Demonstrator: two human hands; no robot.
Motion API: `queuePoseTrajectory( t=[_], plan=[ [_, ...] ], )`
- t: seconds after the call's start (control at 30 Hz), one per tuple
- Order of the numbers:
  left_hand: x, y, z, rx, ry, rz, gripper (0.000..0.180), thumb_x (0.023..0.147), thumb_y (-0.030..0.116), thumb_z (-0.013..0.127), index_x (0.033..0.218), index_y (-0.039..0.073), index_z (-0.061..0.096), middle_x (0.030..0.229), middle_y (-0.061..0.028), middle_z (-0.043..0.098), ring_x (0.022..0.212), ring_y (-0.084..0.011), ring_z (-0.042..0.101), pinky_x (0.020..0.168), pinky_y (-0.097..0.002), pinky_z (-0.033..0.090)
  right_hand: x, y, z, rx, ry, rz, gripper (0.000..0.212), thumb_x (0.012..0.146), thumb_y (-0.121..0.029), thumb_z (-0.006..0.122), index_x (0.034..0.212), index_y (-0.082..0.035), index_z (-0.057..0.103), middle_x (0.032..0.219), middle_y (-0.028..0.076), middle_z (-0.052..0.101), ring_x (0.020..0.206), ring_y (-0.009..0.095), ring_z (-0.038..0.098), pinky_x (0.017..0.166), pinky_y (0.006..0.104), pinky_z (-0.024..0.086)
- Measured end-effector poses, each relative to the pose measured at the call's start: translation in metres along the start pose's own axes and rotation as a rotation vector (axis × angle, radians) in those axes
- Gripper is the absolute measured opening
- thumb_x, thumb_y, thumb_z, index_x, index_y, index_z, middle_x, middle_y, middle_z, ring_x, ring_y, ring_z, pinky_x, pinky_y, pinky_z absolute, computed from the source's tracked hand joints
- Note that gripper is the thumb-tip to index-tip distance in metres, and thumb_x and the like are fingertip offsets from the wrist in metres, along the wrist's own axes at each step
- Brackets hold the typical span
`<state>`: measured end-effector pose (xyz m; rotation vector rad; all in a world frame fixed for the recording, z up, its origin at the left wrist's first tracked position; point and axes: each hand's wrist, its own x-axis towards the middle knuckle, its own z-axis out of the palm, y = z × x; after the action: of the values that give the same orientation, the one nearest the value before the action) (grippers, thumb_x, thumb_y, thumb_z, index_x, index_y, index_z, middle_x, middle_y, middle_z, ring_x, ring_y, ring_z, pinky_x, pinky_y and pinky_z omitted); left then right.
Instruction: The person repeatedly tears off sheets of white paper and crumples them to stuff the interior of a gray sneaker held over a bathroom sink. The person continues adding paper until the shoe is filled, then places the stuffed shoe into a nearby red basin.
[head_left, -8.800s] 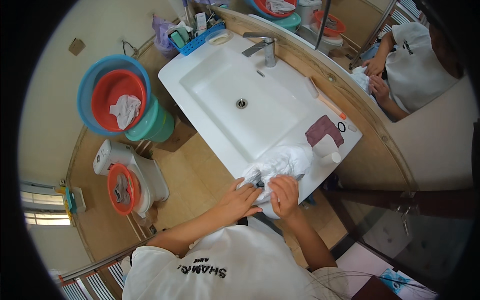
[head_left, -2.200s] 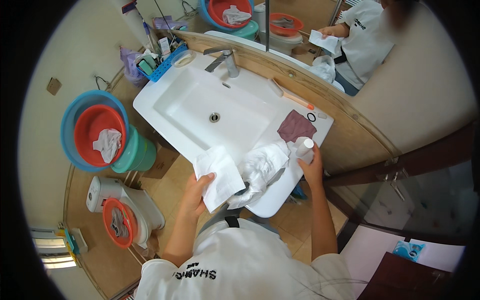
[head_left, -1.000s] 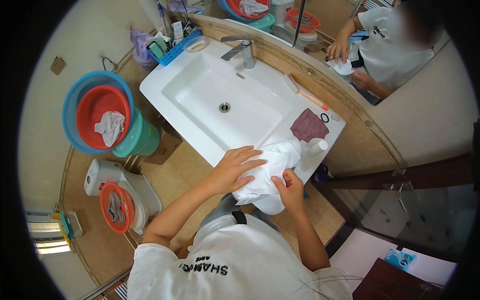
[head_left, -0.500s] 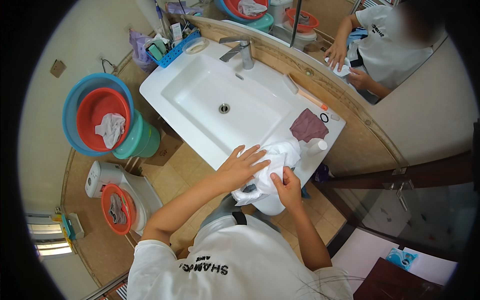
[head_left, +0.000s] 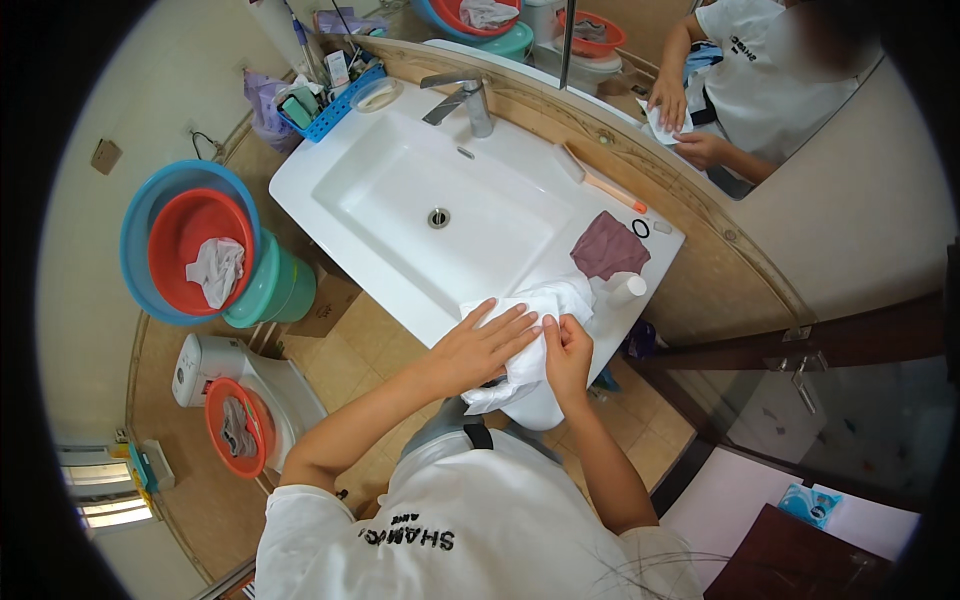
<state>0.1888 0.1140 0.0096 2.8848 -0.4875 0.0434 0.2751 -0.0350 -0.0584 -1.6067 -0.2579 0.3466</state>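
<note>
Bathroom, beige tiled floor, glossy white ceramic sink unit (head_left: pixel 400 150) with a rectangular basin and a round metal drain (head_left: pixel 438 217).

Far left: blue plastic basin (head_left: pixel 140 235) with a red basin (head_left: pixel 180 240) nested inside, crumpled white rag (head_left: pixel 216 270) in it, all stacked on a teal tub (head_left: pixel 285 290). Below that, a white toilet (head_left: pixel 200 362) with a small red basin (head_left: pixel 240 428) on its lid.

Back left corner of the sink: blue perforated plastic basket (head_left: pixel 335 98) packed with toiletries, oval soap dish (head_left: pixel 377 95) just beside it. Chrome angular faucet (head_left: pixel 462 98) at centre back. A mirror (head_left: pixel 800 90) runs behind, on a wood-grain ledge.

Front edge of the sink: left hand (head_left: pixel 480 345) lies flat, fingers spread, pressing on a white cloth (head_left: pixel 535 330). The cloth is soft and wrinkled, bunched on the front right corner of the sink, with a fold hanging over the rim. Right hand (head_left: pixel 566 355) touches it just beside the left, fingers pinching a fold of the fabric.

Right of the cloth: small white cylindrical bottle (head_left: pixel 628 290) standing on the sink's right flat, touching or just off the cloth, can't tell which. Behind it, a flat maroon cloth (head_left: pixel 608 248), roughly square. A black hair-tie ring (head_left: pixel 640 228) sits past that, and a long toothbrush (head_left: pixel 600 182) lies along the back edge.
</note>
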Motion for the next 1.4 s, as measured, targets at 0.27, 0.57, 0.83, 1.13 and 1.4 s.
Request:
queuePoseTrajectory(
  t=[0.27,0.57,0.83,1.13,1.4],
  plan=[
    [0.008,-0.007,0.017,0.012,-0.039,0.03,0.072,0.071,0.01,0.067,0.136,0.002,0.037,0.139,-0.0172,0.039,0.129,-0.0276,0.039,0.108,-0.0433,0.03,0.008,0.008,0.005,-0.417,0.134,-0.044,0.018,0.086,-0.022,0.062,0.082,-0.006,0.054,0.052,0.006,0.053,0.049,0.025,0.054,0.051,0.0379,0.04],
    [0.025,-0.019,0.046,0.088,0.074,0.045,0.054,0.07,0.003,0.059,0.122,-0.003,0.047,0.123,-0.027,0.05,0.102,-0.0382,0.058,0.081,-0.0362,0.053,-0.004,0.006,-0.008,-0.505,-0.006,-0.381,0.034,0.079,-0.012,0.061,0.109,-0.001,0.051,0.102,0.017,0.056,0.094,0.032,0.054,0.079,0.0409,0.042],
    [0.023,-0.021,0.046,-0.171,0.134,-0.074,0.058,0.071,0.0,0.059,0.126,-0.004,0.042,0.126,-0.0279,0.047,0.106,-0.0351,0.057,0.082,-0.0346,0.052,-0.026,-0.015,0.02,-0.65,-0.205,-0.363,0.089,0.065,-0.012,0.068,0.136,0.013,0.02,0.137,0.031,0.03,0.129,0.044,0.028,0.109,0.0495,0.02],
    [0.011,-0.025,0.049,-0.682,-0.011,-0.507,0.068,0.067,-0.006,0.056,0.132,-0.002,0.037,0.101,-0.028,0.061,0.092,-0.0407,0.06,0.075,-0.0416,0.05,-0.029,-0.009,0.033,-0.719,-0.137,-0.245,0.082,0.067,0.006,0.066,0.138,0.003,0.026,0.144,0.029,0.019,0.133,0.047,0.019,0.108,0.0554,0.017],
    [0.01,-0.016,0.05,-0.764,0.115,-0.59,0.064,0.066,-0.008,0.053,0.129,0.001,0.045,0.099,-0.0271,0.062,0.091,-0.041,0.061,0.077,-0.0409,0.049,-0.032,0.004,0.039,-0.618,-0.002,-0.257,0.073,0.068,0.014,0.055,0.136,-0.003,0.036,0.145,0.025,0.023,0.134,0.044,0.02,0.109,0.0499,0.02]
  ],
)
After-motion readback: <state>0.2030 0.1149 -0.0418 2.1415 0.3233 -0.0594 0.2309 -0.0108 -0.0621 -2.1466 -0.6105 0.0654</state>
